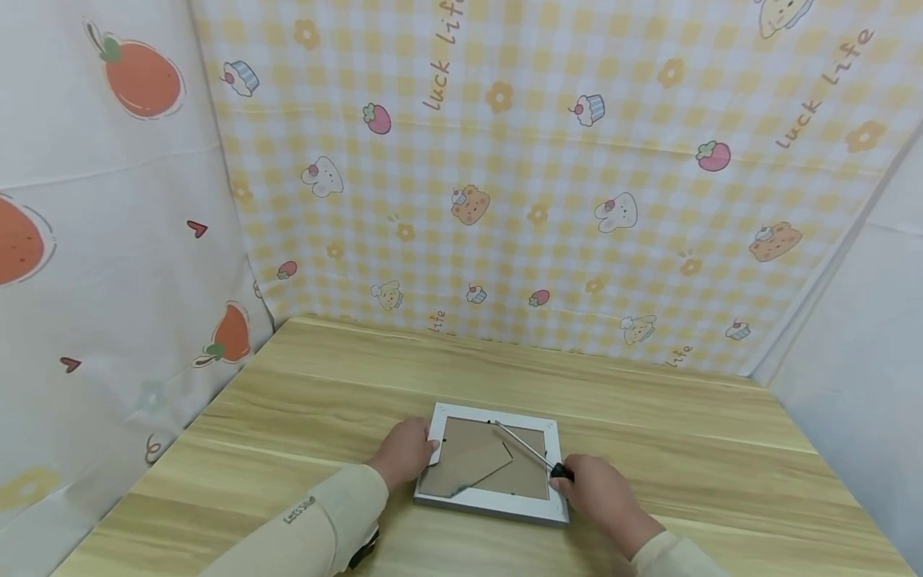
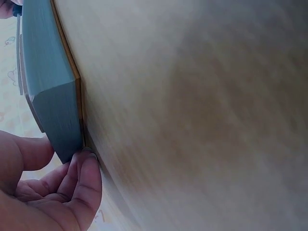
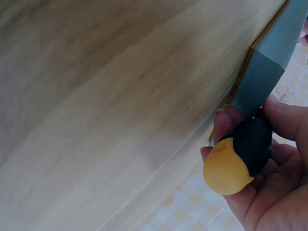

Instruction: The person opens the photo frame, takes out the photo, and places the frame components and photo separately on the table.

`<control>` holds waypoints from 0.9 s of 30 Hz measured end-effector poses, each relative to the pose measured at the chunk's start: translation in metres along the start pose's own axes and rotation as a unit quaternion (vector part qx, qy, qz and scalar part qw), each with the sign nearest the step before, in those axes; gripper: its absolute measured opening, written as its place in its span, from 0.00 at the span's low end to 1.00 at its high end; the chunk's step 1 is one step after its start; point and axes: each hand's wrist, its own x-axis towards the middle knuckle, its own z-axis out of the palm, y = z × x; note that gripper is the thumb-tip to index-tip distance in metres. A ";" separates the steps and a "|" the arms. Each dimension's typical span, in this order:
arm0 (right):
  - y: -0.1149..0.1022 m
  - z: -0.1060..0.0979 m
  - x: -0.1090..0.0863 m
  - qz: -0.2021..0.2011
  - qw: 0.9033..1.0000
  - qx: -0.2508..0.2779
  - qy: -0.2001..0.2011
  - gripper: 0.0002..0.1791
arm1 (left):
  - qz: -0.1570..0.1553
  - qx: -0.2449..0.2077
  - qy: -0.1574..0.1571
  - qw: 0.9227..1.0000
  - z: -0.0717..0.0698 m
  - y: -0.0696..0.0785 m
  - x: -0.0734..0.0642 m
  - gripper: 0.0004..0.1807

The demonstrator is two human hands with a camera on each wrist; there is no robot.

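Note:
A picture frame [image 1: 515,504] lies back side up on the table, with white borders round a brown backing board [image 1: 522,474]. On the board is a brown flap [image 1: 461,469] that overlaps the frame's lower-left border. My left hand [image 1: 404,450] grips the frame's left side, its thumb on top and fingers curled beneath in the left wrist view. In my right hand [image 1: 600,493] is a screwdriver [image 1: 526,445], its black and yellow handle [image 3: 226,168] held beside the frame's right edge. The tip of its shaft is at the upper border, close to a small black tab [image 1: 489,421].
The wood-grain table [image 1: 346,361] extends round the frame on all sides. Behind it hangs a yellow checked cloth [image 1: 505,264]. White cloths line the left side [image 1: 130,184] and the right side [image 1: 851,320].

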 end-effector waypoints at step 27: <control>0.003 -0.003 -0.007 0.008 0.999 0.030 0.022 0.12 | 0.016 -0.029 -0.014 0.999 -0.006 -0.008 -0.006 0.16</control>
